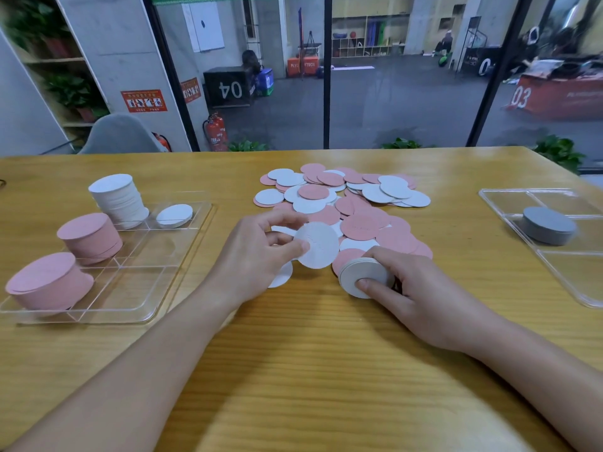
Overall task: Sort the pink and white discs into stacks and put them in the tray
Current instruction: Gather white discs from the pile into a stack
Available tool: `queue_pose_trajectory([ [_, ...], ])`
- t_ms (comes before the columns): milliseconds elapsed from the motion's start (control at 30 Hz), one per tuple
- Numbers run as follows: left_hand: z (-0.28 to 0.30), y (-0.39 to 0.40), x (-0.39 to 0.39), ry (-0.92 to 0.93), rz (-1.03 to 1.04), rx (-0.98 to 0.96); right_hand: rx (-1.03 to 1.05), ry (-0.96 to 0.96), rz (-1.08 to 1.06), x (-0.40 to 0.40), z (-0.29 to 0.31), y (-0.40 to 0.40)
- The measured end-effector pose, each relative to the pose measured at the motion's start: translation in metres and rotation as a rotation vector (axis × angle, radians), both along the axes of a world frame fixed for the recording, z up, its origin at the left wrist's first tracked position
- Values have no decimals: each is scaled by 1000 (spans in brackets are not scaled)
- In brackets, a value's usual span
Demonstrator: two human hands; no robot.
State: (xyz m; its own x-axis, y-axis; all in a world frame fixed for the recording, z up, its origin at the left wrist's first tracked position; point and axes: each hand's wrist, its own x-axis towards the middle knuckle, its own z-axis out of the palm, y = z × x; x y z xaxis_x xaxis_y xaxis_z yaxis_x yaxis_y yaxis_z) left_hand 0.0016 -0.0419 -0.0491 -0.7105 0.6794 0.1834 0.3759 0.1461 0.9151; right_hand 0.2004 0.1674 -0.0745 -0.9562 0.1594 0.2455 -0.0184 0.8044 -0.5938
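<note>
We saw the left hand (pixel 257 252) pinching one thin, textured white round disc (pixel 316 244), just beside the loose pink-and-white disc pile (pixel 342 203) on the wooden table (pixel 310 353). Right hand (pixel 421 295) gripped a small white stack (pixel 362 277). Clear plastic tray (pixel 137 288) sat well left of the pile.

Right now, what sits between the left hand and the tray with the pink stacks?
Head view: bare wooden table only. Nothing lies between the left hand, which pinches a white disc, and the tray.
</note>
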Motion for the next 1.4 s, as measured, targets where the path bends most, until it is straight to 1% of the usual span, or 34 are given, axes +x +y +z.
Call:
queue_pose_trajectory([
  [67, 0, 0, 0, -1, -16, 12, -6, 1, 1, 0, 0, 0],
  [167, 0, -1, 0, -1, -114, 23, -9, 1, -4, 0, 0, 0],
  [267, -1, 0, 2, 65, -181, -22, -10, 12, -14, 1, 0, 0],
  [400, -7, 8, 11, 12, -290, 8, -28, 12, -18, 0, 1, -1],
  [467, -10, 12, 15, 7, -334, 14, 9, 14, 0, 0, 0, -1],
  [567, -14, 13, 19, 64, -391, -10, 74, 5, 1, -1, -1, -2],
  [633, -11, 10, 19, 109, -370, -33, 68, 2, 2, -2, -2, -1],
  [700, -6, 3, 11, 224, -278, -102, 62, -3, 4, -2, -2, 0],
  [767, 0, -7, -7, 382, -153, -230, 51, -12, -1, -1, -2, 1],
  [800, 2, -14, -17, 426, -107, -311, 46, -16, -4, -1, -2, 0],
  [867, 6, -28, -34, 434, -63, -494, 42, -23, -4, 0, -1, 0],
  [933, 9, -40, -43, 412, -67, -676, 39, -24, -3, -1, -1, 0],
  [1000, 11, -46, -46, 415, -67, -748, 32, -25, -2, -1, 0, -1],
  [1133, 11, -41, -41, 393, -66, -651, 35, -25, -9, -1, -1, -1],
  [1300, 10, -32, -29, 350, -96, -577, 29, -21, -18, -2, -1, -1],
  [1400, 10, -25, -24, 304, -78, -458, 30, -24, -18, -2, -1, -1],
])
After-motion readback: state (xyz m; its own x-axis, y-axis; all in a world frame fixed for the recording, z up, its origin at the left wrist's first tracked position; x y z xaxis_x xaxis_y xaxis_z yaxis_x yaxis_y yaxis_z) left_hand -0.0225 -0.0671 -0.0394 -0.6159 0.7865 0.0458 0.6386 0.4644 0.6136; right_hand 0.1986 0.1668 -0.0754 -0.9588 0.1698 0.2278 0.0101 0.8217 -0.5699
